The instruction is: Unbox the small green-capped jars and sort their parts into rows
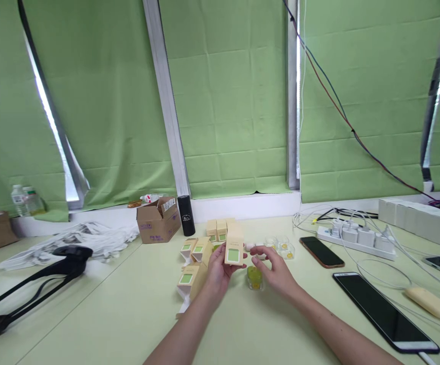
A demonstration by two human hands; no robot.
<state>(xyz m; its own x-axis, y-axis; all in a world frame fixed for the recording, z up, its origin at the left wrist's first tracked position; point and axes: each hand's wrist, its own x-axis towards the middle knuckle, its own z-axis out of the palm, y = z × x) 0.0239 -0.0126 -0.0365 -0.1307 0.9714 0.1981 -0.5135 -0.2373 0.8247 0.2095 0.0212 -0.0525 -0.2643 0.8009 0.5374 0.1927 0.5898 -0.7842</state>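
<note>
My left hand (pixel 220 268) is closed around a small cream carton (pixel 234 248) with a pale green square on its front, holding it upright above the table. To its right, my right hand (pixel 275 268) holds nothing, its fingers curved and apart. Just below those fingers a small clear container with yellow-green contents (pixel 255 278) sits on the table. Several similar cartons (pixel 188 279) with white flaps stand left of my left hand, and more cartons (pixel 217 229) stand behind it. Clear round containers with yellow bits (pixel 284 248) lie beyond my right hand.
On the right are a phone (pixel 322 252), a larger phone or tablet (pixel 385 312), a power strip (pixel 357 242) with loose cables and a white box (pixel 419 220). Towards the left stand a cardboard box (pixel 158 223), a black cylinder (pixel 186 215), white bags (pixel 71 243) and a black frame-like object (pixel 41 289).
</note>
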